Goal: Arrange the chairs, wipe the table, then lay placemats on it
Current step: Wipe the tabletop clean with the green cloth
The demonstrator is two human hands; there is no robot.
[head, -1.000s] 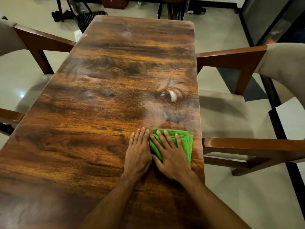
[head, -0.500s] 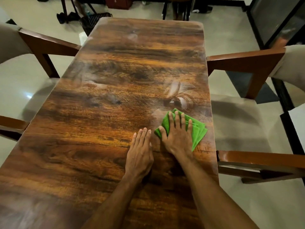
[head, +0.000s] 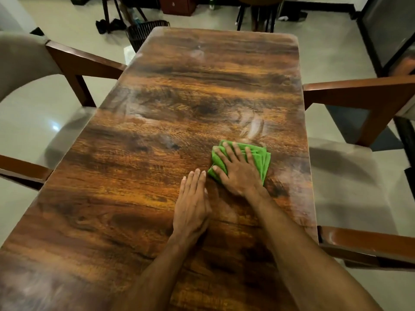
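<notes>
Currently right hand (head: 239, 173) pressed flat, fingers spread, on folded green cloth (head: 260, 158) toward right side of wooden counter (head: 179, 90); no closed grip. Left hand (head: 193, 205) flat, empty, just beside it. Chairs (head: 359, 95) flank both sides.

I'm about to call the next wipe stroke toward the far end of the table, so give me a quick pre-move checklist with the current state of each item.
1. Green cloth flat under the right hand: ok.
2. Left hand bracing flat on the table, beside the cloth, off it: ok.
3. Path ahead free of objects: ok.
4. Smears beyond the cloth not yet wiped: not ok.
5. Placemats within sight: not ok, none visible.
6. Cloth dampness: cannot tell.
</notes>
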